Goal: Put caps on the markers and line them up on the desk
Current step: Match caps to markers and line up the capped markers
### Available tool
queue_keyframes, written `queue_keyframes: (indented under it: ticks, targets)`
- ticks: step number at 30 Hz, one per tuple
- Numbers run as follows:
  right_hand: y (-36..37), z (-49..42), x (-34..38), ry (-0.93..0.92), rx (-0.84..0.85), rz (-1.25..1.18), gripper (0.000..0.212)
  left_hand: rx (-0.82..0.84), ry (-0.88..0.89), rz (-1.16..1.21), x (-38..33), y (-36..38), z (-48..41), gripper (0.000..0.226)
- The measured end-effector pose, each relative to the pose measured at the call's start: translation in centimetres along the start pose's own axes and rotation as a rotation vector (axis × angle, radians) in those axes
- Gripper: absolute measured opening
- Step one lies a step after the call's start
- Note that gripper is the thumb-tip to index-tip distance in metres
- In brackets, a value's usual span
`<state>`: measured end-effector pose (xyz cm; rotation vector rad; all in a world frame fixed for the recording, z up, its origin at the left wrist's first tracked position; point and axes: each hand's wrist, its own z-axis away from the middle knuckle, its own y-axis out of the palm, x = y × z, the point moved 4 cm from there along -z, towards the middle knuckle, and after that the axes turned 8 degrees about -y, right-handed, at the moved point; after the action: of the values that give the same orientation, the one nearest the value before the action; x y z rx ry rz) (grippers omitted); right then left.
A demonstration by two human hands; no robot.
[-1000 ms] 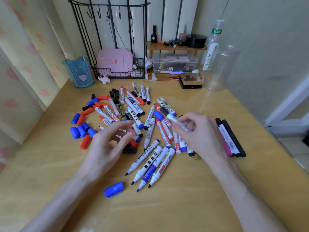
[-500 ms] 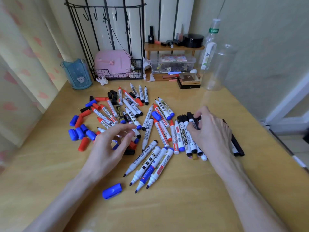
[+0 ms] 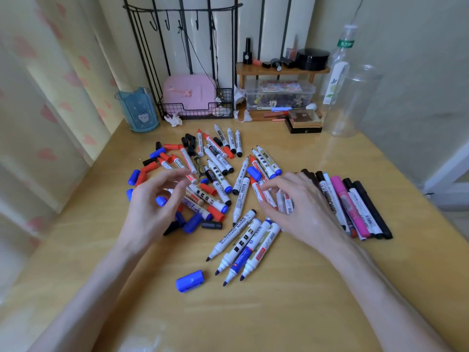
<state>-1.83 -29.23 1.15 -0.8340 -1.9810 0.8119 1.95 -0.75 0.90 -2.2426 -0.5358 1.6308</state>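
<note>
Well, the desk (image 3: pixel 253 321) meets a curtain (image 3: pixel 38 110) left of the marker pile (image 3: pixel 218 174), and its left rim is blurred there. At the pile's left fringe lie loose caps (image 3: pixel 138 177), red and blue, partly hidden behind the left hand (image 3: pixel 149 209). That hand hovers over the pile's left side with its fingers loosely bent and spread. Thumb and forefinger are apart with nothing pinched between them. A blue cap (image 3: pixel 161 200) shows by its fingers, though contact is hard to judge.

Behind the pile stand a blue pen cup (image 3: pixel 137 113), a black wire rack (image 3: pixel 198 111) holding a pink case (image 3: pixel 189 94), and a small wooden shelf (image 3: pixel 281 69).

In front of the pile the wood is bare and broad, crossed only by the two forearms. A lone blue cap (image 3: pixel 190 280) lies there, and four uncapped markers (image 3: pixel 243 247) fan out from the pile's near edge, tips toward the person.

The right hand (image 3: pixel 294 204) lies palm down on the pile's right side, fingers bent over several markers. Blur and the hand itself hide whether they close on one. Right of the pile, just beside that hand, a row of capped markers (image 3: pixel 355 207) lies side by side in black, white and pink, its inner ones partly covered. Behind and right of the pile, a clear plastic jar (image 3: pixel 355 102) and a bottle (image 3: pixel 337 72) stand by the wall. The desk's right edge slants close past the row.
</note>
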Motion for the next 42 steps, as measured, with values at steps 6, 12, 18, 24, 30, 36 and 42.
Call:
queue_keyframes:
  ticks: [6, 12, 18, 24, 30, 36, 42]
  targets:
    - [1.9, 0.4, 1.2, -0.128, 0.221, -0.018, 0.015, -0.009, 0.003, 0.006, 0.9, -0.6, -0.5, 0.016]
    - [3.1, -0.2, 2.4, -0.149, 0.29, -0.032, 0.017, 0.226, 0.086, -0.132, 0.6, -0.2, -0.4, 0.015]
    - [4.5, -1.6, 4.9, -0.2, 0.514, 0.024, 0.014, 0.424, 0.176, -0.225, 1.2, 0.5, 0.1, 0.016]
    - [3.9, -1.7, 5.2, -0.191, 0.527, 0.01, 0.011, 0.414, 0.284, -0.419, 1.9, 1.8, 0.5, 0.021]
    - [4.5, -1.6, 5.4, -0.238, 0.517, -0.018, 0.006, 0.385, 0.331, -0.432, 1.7, 2.6, 0.7, 0.018]
    - [3.8, -1.7, 5.4, -0.223, 0.543, 0.023, 0.008, 0.372, 0.344, -0.438, 1.6, 2.7, 0.9, 0.016]
    - [3.9, -2.0, 6.2, -0.299, 0.544, 0.11, 0.012, 0.373, 0.337, -0.424, 1.6, 2.8, 0.9, 0.016]
